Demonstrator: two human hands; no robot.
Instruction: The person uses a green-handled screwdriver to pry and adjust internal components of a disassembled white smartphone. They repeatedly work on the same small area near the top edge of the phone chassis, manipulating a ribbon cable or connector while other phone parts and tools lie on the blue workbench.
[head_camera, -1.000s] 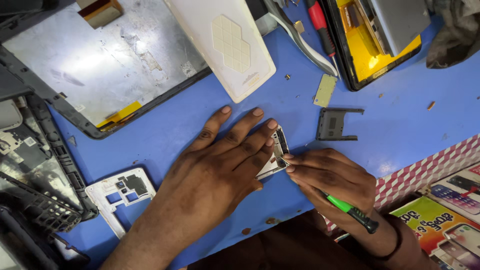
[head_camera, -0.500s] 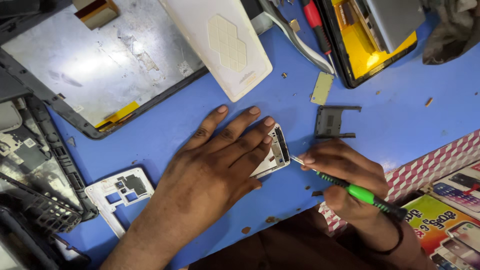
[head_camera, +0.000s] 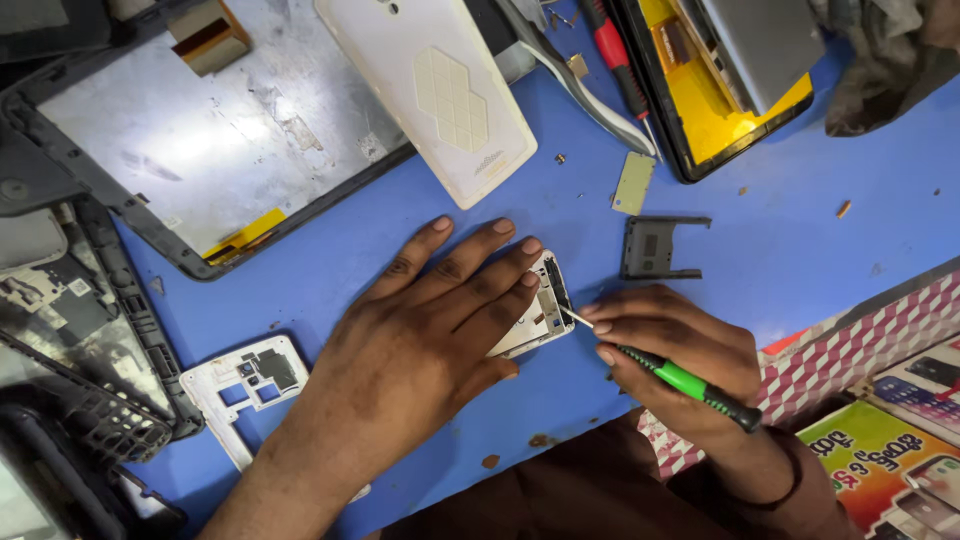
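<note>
Now screwdriver (head_camera: 690, 383) slanting up-left, tip on phone (head_camera: 537, 312)

phone frame (head_camera: 538, 312) under left hand (head_camera: 430, 345), screwdriver (head_camera: 690, 383) right

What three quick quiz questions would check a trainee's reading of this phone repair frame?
1. True or false: the left hand lies flat on the white phone frame, pressing it to the blue table.
2. Which tool does the right hand hold? A) tweezers B) green-handled screwdriver C) brush
3. Fill in: the small dark bracket lies on the table just ____ the right hand, apart from it.

Key: 1 true. 2 B; its tip meets the phone frame's edge. 3 above, in the picture.
</note>
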